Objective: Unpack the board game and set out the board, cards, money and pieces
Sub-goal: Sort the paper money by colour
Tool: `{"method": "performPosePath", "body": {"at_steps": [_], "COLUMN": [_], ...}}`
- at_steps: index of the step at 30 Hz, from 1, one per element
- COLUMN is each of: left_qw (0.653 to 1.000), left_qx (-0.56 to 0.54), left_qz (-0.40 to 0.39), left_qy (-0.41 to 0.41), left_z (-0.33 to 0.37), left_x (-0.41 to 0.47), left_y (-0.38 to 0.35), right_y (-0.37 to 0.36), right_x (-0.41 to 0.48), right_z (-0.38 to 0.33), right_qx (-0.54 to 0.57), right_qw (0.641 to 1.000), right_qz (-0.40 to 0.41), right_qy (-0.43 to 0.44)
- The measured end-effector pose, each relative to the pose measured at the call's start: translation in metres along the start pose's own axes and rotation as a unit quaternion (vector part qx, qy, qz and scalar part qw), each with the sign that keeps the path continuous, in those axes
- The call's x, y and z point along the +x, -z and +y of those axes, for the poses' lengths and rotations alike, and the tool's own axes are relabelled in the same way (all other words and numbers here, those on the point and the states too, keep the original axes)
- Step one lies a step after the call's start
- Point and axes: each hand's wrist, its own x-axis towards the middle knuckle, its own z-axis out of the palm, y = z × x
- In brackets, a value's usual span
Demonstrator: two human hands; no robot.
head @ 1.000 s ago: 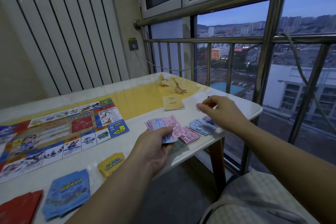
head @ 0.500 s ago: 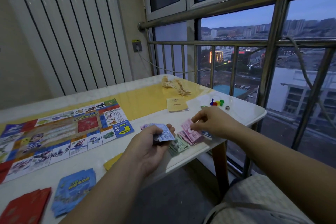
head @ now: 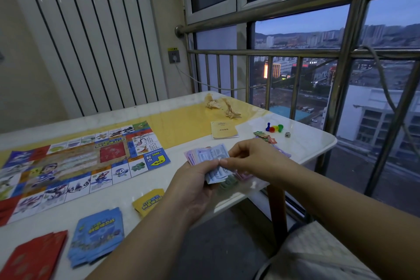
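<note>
The table (head: 318, 150) bears everything. The left hand (head: 195, 179) is curled round a fanned wad of paper money (head: 211, 159), held above the table's near right edge with the thumb laid on top. The right hand (head: 256, 161) pinches the wad's top blue-grey note between thumb and forefinger, its other fingers bent. Under the hands lie a green pile (head: 228, 183) and a pink pile (head: 244, 175) of notes, both mostly covered, so their counts cannot be told. The board (head: 79, 161) lies flat to the left, cut off by the frame's left edge. Near the front edge sit blue cards (head: 97, 236), yellow cards (head: 150, 201) partly behind the left forearm, and red cards (head: 34, 257) cropped at the bottom corner. Towards the far right corner stand 4 pawns (head: 273, 128), with a die (head: 288, 134) just beside them and a booklet (head: 223, 129) to their left. Crumpled paper (head: 221, 107) lies farther back. The print on the cards and notes is too blurred to read.
</note>
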Motion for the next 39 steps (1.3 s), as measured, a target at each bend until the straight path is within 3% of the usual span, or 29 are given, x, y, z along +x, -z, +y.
{"method": "performPosePath", "body": {"at_steps": [3,9,16,25,28,30,32,39], "left_qw": [0.999,0.997,0.999,0.998,0.997,0.996,0.996,0.995], "left_qx": [-0.039,0.044,0.004,-0.053,-0.072,-0.082,-0.087,-0.088], "left_qz": [-0.012,0.010,0.011,0.017,0.024,0.030,0.033,0.038], "left_qy": [0.002,-0.058,-0.031,-0.012,0.000,0.005,0.010,0.016], "left_z": [0.002,0.000,0.001,0.003,0.006,0.008,0.007,0.005], "left_x": [0.000,-0.001,-0.002,0.001,0.003,0.003,0.003,0.001], "left_y": [0.002,0.003,-0.003,-0.005,-0.002,-0.001,-0.001,-0.001], "right_y": [0.000,-0.005,-0.005,0.021,0.046,0.055,0.056,0.033], "right_x": [-0.001,-0.009,-0.010,0.003,0.011,0.016,0.021,0.021], "right_z": [0.001,-0.002,-0.001,0.003,0.003,0.005,0.008,0.021], "right_qx": [0.034,0.099,0.101,0.182,0.010,-0.170,-0.272,-0.351], "right_qw": [0.999,0.995,0.994,0.980,0.993,0.977,0.957,0.932], "right_qz": [0.010,0.019,0.045,0.065,0.115,0.125,0.103,0.049], "right_qy": [-0.023,-0.020,-0.010,-0.055,-0.033,-0.016,-0.023,-0.080]}}
